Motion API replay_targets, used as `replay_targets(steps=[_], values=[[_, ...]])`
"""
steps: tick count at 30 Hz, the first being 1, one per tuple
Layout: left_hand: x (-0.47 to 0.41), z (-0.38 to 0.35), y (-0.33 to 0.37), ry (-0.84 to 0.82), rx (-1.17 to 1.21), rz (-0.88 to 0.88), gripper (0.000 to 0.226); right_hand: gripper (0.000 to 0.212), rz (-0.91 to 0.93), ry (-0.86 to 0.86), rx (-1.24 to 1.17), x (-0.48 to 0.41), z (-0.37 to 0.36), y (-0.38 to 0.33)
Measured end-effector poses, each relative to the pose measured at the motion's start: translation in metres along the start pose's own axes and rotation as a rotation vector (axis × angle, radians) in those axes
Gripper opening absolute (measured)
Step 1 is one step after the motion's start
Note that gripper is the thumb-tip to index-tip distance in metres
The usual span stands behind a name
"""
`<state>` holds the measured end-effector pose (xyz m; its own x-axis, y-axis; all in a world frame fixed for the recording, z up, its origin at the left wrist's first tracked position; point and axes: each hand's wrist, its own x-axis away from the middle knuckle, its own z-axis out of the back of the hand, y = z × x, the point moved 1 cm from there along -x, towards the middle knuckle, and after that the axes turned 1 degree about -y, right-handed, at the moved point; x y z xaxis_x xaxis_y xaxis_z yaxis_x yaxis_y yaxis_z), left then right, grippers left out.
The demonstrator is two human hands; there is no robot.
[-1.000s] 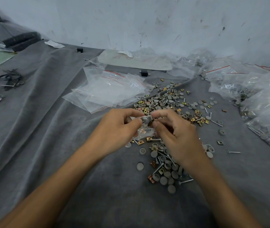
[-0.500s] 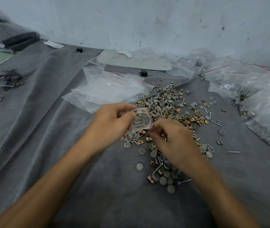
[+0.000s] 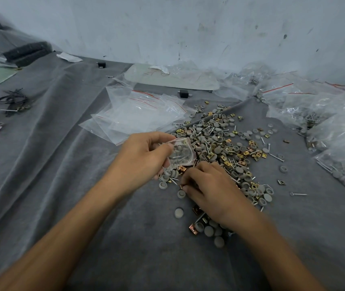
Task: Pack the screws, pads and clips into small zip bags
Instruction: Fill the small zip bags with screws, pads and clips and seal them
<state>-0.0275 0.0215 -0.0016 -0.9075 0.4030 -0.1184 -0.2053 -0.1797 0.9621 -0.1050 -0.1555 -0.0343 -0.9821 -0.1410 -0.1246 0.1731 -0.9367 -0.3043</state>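
Observation:
My left hand [image 3: 144, 158] grips a small clear zip bag [image 3: 181, 153] that holds grey pads and screws, lifted just above the cloth. My right hand [image 3: 211, 187] lies palm down on the near end of the loose pile [image 3: 224, 143] of grey round pads, brass-coloured clips and screws, fingers curled among the parts at its left edge. What its fingertips hold is hidden. More pads [image 3: 209, 231] and a copper clip [image 3: 193, 228] lie under my right wrist.
A stack of empty zip bags [image 3: 138, 116] lies behind my left hand. Filled bags [image 3: 339, 139] are heaped at the right. Grey cloth [image 3: 52, 164] covers the table. A white board [image 3: 173, 78] lies by the wall, black ties [image 3: 14, 100] far left.
My right hand left the bag's mouth and dropped down and towards me onto the loose pile. My left hand turned the bag and keeps holding it alone.

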Motion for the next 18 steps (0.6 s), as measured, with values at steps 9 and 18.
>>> replay_targets(steps=[9,18], values=[[0.000,0.000,0.000,-0.009,-0.017,-0.013,0.020,0.005,-0.092,0.182,-0.169,-0.002,0.012,0.009],[0.002,-0.004,0.002,-0.018,-0.062,-0.037,0.018,0.015,0.024,0.529,-0.540,0.004,0.029,-0.009]])
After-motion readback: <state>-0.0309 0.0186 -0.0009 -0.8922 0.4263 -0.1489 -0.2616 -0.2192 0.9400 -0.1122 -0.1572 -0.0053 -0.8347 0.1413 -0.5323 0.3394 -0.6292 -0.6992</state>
